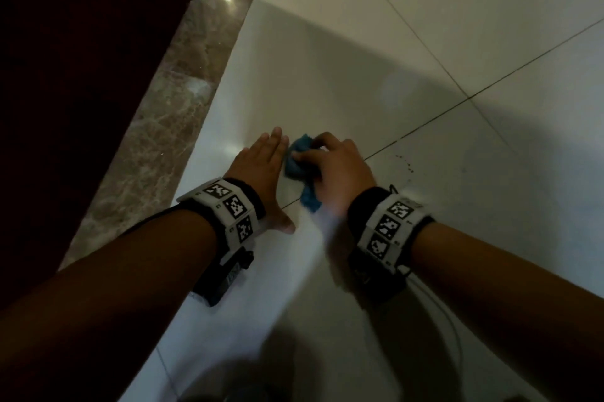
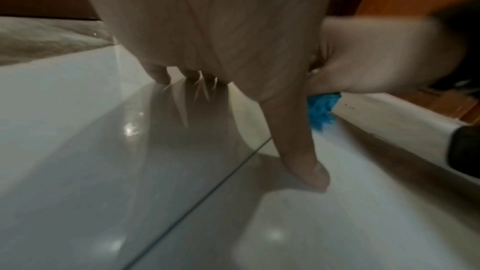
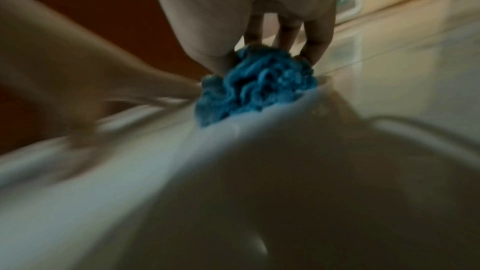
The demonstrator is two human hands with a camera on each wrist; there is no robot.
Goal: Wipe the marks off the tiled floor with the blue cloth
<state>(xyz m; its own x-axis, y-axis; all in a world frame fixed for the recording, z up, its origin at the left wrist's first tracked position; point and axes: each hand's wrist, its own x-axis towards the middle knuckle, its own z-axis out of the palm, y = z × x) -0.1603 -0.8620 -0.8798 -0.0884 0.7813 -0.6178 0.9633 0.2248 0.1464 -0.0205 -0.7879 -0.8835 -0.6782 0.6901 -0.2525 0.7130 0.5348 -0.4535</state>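
The floor (image 1: 408,41) is pale glossy tile crossed by thin dark grout lines, dim overall, with a brighter patch toward the far side. Along its left edge runs a brown marble strip (image 1: 170,100), and beyond that stands a dark wooden panel (image 1: 81,41).

The right hand (image 1: 340,166) rests on the bunched cloth (image 1: 299,164), its fingers (image 3: 318,46) curled down over the top and gripping it. The cloth is blue, crumpled into a ball, and sits on the floor right on a grout line. In the right wrist view its folds bulge out from under the palm and touch the tile.

The left hand (image 1: 261,169) lies flat on the floor just beside the cloth, fingers straight and close together, thumb (image 2: 306,163) spread toward the person with its tip on the tile. Its fingertips reach the cloth's left edge; whether they actually touch it is hard to tell, as the frame is blurred there.

A cluster of small dark marks (image 1: 407,164) dots the tile just to the right of the right hand, near the same grout line. Both wrists carry bands (image 1: 228,208) with black-and-white square codes.
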